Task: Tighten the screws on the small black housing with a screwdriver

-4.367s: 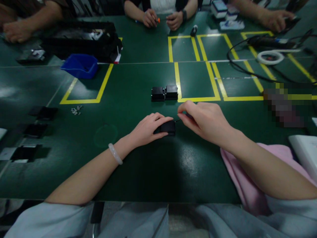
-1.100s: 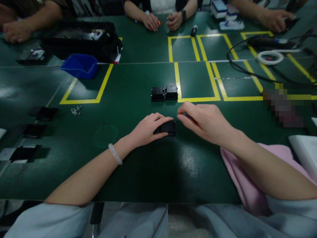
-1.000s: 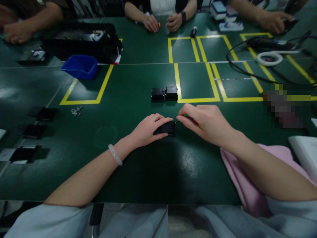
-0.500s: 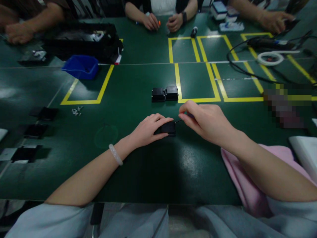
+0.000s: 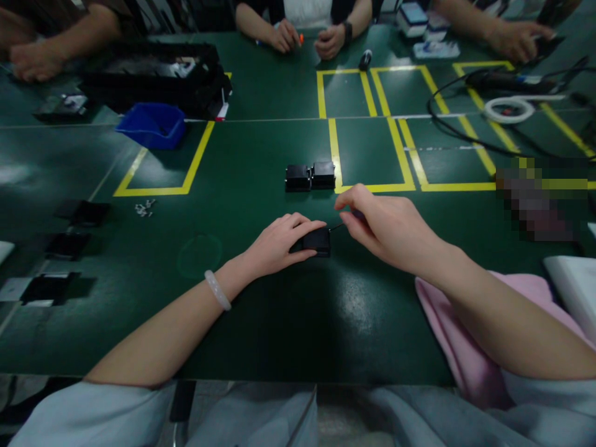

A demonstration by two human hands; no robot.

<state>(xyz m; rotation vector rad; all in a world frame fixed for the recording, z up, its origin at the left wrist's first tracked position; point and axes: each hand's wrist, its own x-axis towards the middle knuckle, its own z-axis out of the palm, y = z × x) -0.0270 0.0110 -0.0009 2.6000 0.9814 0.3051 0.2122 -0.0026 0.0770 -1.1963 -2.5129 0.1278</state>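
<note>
- Left hand (image 5: 279, 239) lies over the small black block (image 5: 317, 241), fingers curled on top, pinning it flat on the green table (image 5: 261, 323) right in front of the person.
- Right hand (image 5: 386, 226) pinches a thin tool (image 5: 336, 227) between thumb and fingertips, and its shaft reaches the block's right end.
- The tip is too small to read.
- To my eye, doing this well means pressing straight down so the block can't skid, with the tool in line and no levering.
- Two more black blocks (image 5: 310, 176) sit touching just beyond, beside the yellow tape (image 5: 372, 186).
- Loose screws (image 5: 143, 208) lie well off to the left.
</note>
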